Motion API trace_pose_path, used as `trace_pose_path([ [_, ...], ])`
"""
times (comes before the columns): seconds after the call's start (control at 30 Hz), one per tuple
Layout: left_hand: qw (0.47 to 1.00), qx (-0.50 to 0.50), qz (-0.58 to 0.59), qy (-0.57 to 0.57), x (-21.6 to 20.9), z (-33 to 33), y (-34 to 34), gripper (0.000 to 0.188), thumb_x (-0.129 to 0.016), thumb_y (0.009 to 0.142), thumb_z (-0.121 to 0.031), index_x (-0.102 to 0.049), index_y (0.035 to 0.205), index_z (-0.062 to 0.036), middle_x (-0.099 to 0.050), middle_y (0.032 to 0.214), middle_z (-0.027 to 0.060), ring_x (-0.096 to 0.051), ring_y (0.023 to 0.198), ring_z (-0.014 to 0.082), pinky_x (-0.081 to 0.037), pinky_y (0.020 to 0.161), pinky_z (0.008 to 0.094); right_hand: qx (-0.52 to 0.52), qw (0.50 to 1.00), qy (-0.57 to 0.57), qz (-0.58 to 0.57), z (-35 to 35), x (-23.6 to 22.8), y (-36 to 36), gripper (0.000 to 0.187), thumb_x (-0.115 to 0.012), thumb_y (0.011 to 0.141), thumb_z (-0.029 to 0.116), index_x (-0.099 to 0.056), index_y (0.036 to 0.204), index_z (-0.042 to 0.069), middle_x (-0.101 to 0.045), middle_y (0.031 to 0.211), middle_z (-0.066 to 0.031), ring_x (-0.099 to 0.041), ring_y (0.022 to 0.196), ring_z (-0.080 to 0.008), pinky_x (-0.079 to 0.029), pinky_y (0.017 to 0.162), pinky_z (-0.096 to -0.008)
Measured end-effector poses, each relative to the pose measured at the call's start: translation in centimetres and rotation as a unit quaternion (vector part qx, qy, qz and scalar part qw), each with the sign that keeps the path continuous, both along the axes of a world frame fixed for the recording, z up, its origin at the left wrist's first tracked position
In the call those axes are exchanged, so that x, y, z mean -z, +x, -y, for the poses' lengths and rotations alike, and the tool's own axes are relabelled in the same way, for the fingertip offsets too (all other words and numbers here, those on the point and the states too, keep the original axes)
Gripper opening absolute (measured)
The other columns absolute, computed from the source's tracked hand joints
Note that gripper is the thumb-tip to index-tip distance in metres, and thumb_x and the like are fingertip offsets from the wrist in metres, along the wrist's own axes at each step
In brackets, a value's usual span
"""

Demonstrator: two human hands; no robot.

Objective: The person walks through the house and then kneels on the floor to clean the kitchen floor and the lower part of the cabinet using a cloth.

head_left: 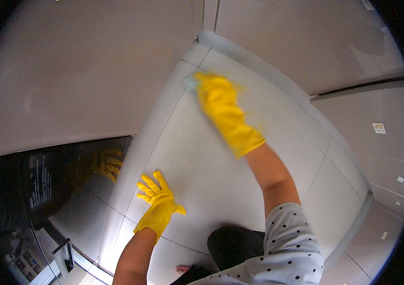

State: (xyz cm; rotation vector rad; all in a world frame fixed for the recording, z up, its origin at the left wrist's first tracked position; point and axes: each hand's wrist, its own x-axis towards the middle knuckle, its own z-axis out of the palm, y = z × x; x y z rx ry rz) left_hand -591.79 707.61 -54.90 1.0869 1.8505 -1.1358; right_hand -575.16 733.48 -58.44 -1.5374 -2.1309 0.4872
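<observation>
Yellow rubber gloves cover both of my hands. My left hand (157,197) is spread flat on the pale tiled floor (202,156), near the dark glossy appliance front, and holds nothing. Farther off, my right hand (213,92) reaches toward the far corner of the floor, smeared by motion. Its fingers press on a pale bluish cloth or sponge (192,84), mostly hidden under the glove, so I cannot tell which. The cloth or sponge touches the tiles by a grout line.
Beige cabinet fronts (92,71) rise on the left, with more cabinets (301,42) at the far right above a grey plinth (259,64). A black glossy appliance door (69,185) stands at the lower left, reflecting a glove. My dark-clad knee (235,242) is near the floor.
</observation>
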Motion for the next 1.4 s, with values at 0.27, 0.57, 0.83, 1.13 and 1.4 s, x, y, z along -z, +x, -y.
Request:
trace_pose_path([
  [0.27,0.999,-0.018,0.022,0.039,0.5,0.8,-0.2,0.178,-0.098,0.038,-0.055,0.028,0.152,-0.0027,0.025,0.152,0.0438,0.017,0.141,0.0642,-0.007,0.109,0.0773,-0.189,0.976,0.104,0.006,7.4,6.5,-7.6,0.043,-0.050,0.095,0.021,-0.057,0.138,0.017,-0.051,0.148,-0.0119,-0.048,0.136,-0.0312,-0.031,0.118,-0.0441],
  [0.57,1.000,-0.013,0.013,0.019,-0.2,0.1,0.2,0.177,-0.097,0.040,-0.057,0.028,0.152,-0.0047,0.025,0.152,0.0428,0.017,0.142,0.0639,-0.007,0.108,0.0778,0.073,0.992,0.074,0.069,1.3,1.6,9.1,0.035,-0.056,0.093,0.016,-0.065,0.127,0.014,-0.058,0.139,-0.0157,-0.055,0.127,-0.0371,-0.043,0.108,-0.0451],
  [0.83,0.998,-0.018,0.029,0.056,-0.2,0.9,-1.1,0.170,-0.096,0.045,-0.056,0.025,0.155,-0.0079,0.023,0.155,0.0408,0.014,0.143,0.0633,-0.008,0.108,0.0781,-0.268,0.954,0.068,0.117,15.1,1.4,-7.4,0.040,-0.052,0.094,0.020,-0.060,0.133,0.025,-0.050,0.148,-0.0130,-0.043,0.140,-0.0314,-0.026,0.119,-0.0527],
  [1.13,0.999,-0.005,0.012,0.045,0.4,0.5,0.2,0.178,-0.099,0.038,-0.053,0.029,0.153,-0.0077,0.025,0.154,0.0407,0.017,0.143,0.0616,-0.008,0.109,0.0766,-0.003,0.987,0.143,0.078,3.2,3.8,14.9,0.039,-0.055,0.095,0.015,-0.060,0.134,0.012,-0.059,0.138,-0.0161,-0.054,0.129,-0.0339,-0.038,0.113,-0.0429],
  [1.4,0.999,-0.023,0.001,0.040,-0.4,0.6,-0.2,0.174,-0.098,0.042,-0.054,0.027,0.154,-0.0091,0.024,0.155,0.0395,0.015,0.144,0.0609,-0.008,0.110,0.0758,-0.171,0.985,0.024,-0.009,24.1,2.3,4.3,0.042,-0.047,0.097,0.014,-0.057,0.137,0.007,-0.053,0.144,-0.0169,-0.051,0.133,-0.0303,-0.037,0.115,-0.0421],
])
